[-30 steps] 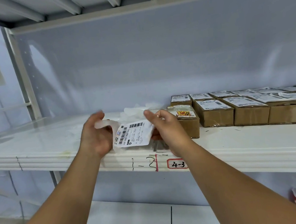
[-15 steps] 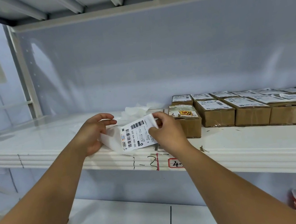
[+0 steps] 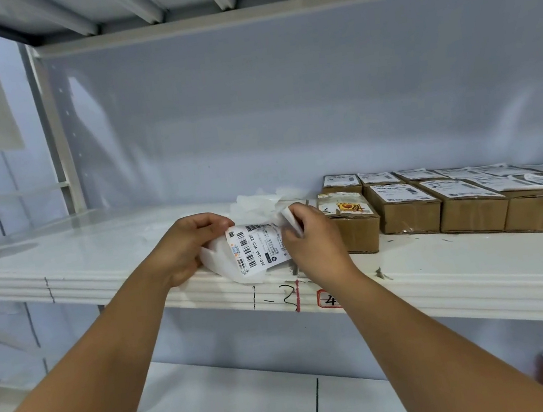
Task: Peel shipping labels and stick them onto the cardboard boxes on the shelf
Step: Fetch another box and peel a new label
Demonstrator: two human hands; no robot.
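Since 0.5 s ago the left hand [image 3: 186, 248] has closed in: its curled fingers and thumb now pinch the upper left corner of the shipping label [image 3: 256, 250], which they did not touch before. The right hand [image 3: 316, 239] still pinches the label's right end, now curled up white above its knuckles. The label sits between the 2 hands, barcode turned more upright, with backing paper [image 3: 216, 259] bulging beneath. The cardboard boxes [image 3: 406, 215] stay just right of the right hand.
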